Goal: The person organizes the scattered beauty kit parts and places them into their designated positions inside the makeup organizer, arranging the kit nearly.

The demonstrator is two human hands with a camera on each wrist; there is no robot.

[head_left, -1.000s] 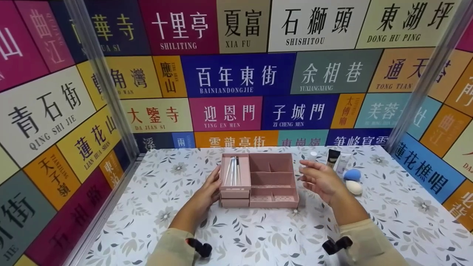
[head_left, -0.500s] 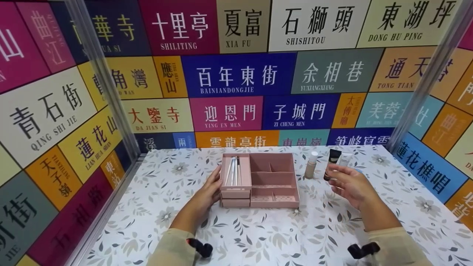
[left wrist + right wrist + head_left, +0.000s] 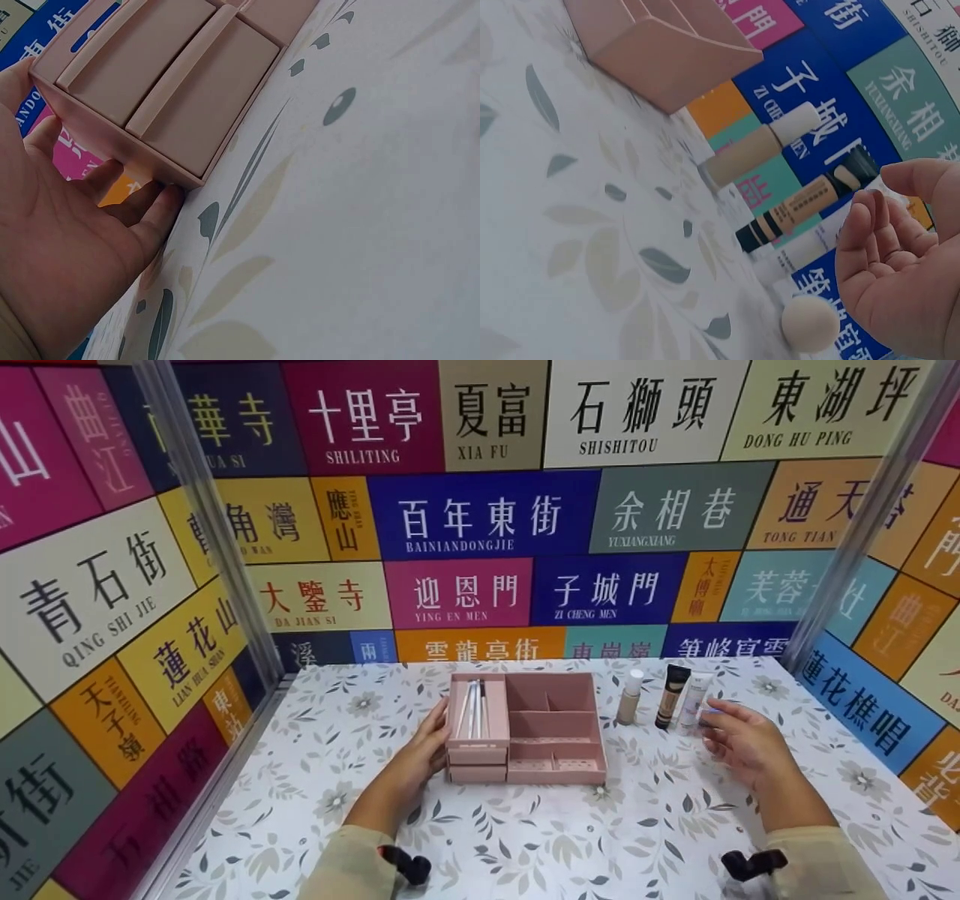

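Observation:
A pink desktop organizer with several compartments stands on the table; slim light-coloured brushes lie in its upper left tray. My left hand rests against the organizer's left side, fingers spread along that wall in the left wrist view. My right hand is beside a white tube, its fingers loosely curved with nothing visible between them. Left of that tube stand a black-and-beige tube and a beige bottle with a white cap. The blue makeup sponge is mostly hidden behind the right hand.
A cream makeup sponge sits near the white tube in the right wrist view. The table has a leaf-patterned white cover. Colourful sign-covered walls enclose it, with clear vertical edge strips at the corners.
My right hand has moved right, from beside the organizer past the bottle and black tube to the white tube, uncovering the bottle and tubes. My left hand stays on the organizer.

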